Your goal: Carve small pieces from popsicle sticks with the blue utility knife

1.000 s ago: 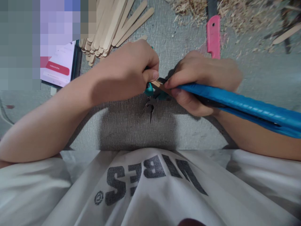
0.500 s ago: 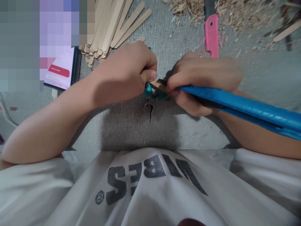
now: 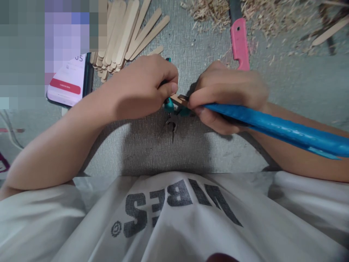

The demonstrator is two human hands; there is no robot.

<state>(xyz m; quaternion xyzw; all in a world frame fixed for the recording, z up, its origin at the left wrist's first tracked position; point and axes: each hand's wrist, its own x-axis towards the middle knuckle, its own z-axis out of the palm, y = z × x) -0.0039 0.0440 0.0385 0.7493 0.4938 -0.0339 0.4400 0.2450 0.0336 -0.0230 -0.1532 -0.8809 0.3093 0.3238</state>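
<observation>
My left hand (image 3: 144, 87) is closed round the teal handles of a small pair of pliers (image 3: 170, 105), whose dark jaws point down toward me. My right hand (image 3: 226, 92) is closed on a long blue-handled tool (image 3: 272, 125) that runs off to the right. A small piece of wooden stick (image 3: 178, 100) sits between the two hands, pinched at the fingertips. Both hands hover just above the grey textured mat (image 3: 163, 149).
A pile of wooden sticks (image 3: 125, 32) lies at the back left beside a phone (image 3: 68, 78) with a lit screen. A pink-handled knife (image 3: 240, 43) and wood shavings (image 3: 261, 14) lie at the back right, with another stick (image 3: 329, 31) far right.
Both hands have shifted slightly left and closer together in view. The blue tool's handle has dipped lower at the right. Grips are unchanged.
</observation>
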